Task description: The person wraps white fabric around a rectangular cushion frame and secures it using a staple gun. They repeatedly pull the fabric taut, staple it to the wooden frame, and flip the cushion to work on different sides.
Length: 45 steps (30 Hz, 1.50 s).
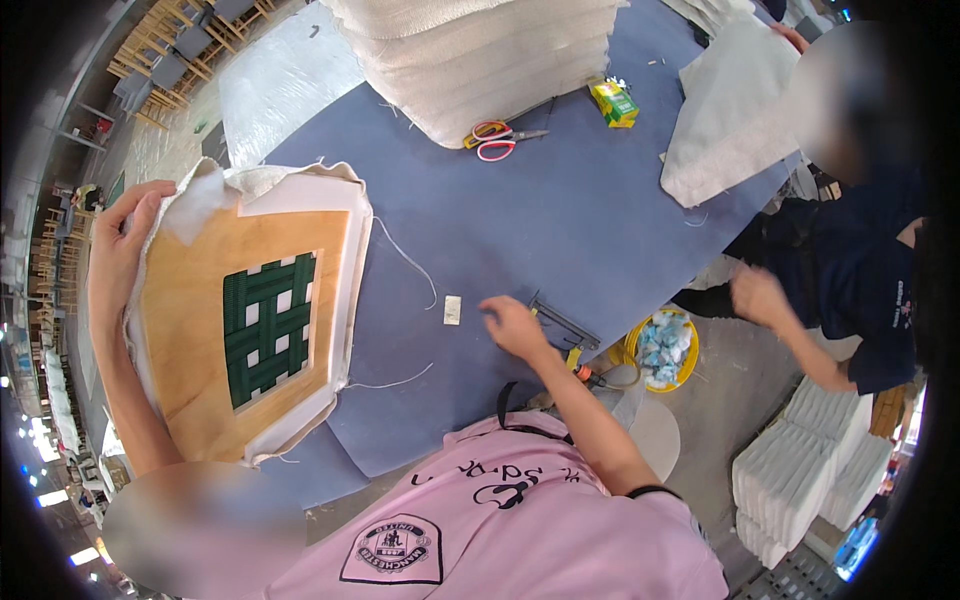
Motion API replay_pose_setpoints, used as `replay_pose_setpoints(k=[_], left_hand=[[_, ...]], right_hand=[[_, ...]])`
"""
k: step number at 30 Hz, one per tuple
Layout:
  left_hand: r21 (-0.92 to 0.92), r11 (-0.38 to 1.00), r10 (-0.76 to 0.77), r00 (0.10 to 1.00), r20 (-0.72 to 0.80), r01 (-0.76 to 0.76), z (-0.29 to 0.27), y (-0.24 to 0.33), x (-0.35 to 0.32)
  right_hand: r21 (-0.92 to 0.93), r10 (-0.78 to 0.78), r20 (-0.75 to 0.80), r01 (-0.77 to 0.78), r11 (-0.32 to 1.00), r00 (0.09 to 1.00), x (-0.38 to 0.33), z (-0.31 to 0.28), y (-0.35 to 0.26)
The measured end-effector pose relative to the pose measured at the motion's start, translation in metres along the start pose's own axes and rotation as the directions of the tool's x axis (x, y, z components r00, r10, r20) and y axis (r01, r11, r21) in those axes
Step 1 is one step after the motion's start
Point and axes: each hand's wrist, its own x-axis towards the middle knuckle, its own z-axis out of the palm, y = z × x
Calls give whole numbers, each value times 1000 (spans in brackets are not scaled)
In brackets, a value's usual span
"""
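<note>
Off-white cloth, the cover (358,190) of a wooden panel (185,330), is gripped at the panel's upper left edge by the left hand (122,245), fingers bent over the rim. White padding (200,205) pokes out at the panel's top left corner. Green woven webbing (268,330) spans the panel's opening and looks finished. The cover stands up round the panel's edges, yet on the top and right sides it does not lie down over the wood, so fastening it there seems still to be done. A loose thread (410,252) trails right from the panel onto the blue table (560,220).

Farther right of the panel come a small pale tag (453,310), scissors (497,140) above it, and the right hand (515,325), well apart from the panel, its fingers half curled; whether they pinch anything small I cannot tell. Just beyond that hand, away from the panel, lies a dark slim tool (565,322). Farthest right of the panel are a yellow basket (692,365) and a co-worker's blurred hand (760,297).
</note>
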Motion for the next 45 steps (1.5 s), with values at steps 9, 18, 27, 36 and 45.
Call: replay_pose_setpoints(k=[9, 18, 27, 36, 45], left_hand=[[-52, 967, 255, 959, 126, -250, 69, 74, 28], [70, 784, 568, 757, 324, -617, 105, 163, -54], [57, 685, 682, 667, 298, -726, 125, 195, -101], [38, 593, 750, 568, 339, -805, 117, 191, -119], [238, 823, 523, 852, 36, -515, 131, 193, -136]], right_hand=[[-501, -221, 342, 376, 780, 913, 36, 57, -26], [424, -76, 326, -73, 903, 942, -67, -41, -40], [425, 370, -53, -314, 849, 928, -112, -151, -26], [760, 346, -294, -2, 650, 891, -169, -93, 9], [682, 327, -264, -64, 729, 907, -184, -71, 28]])
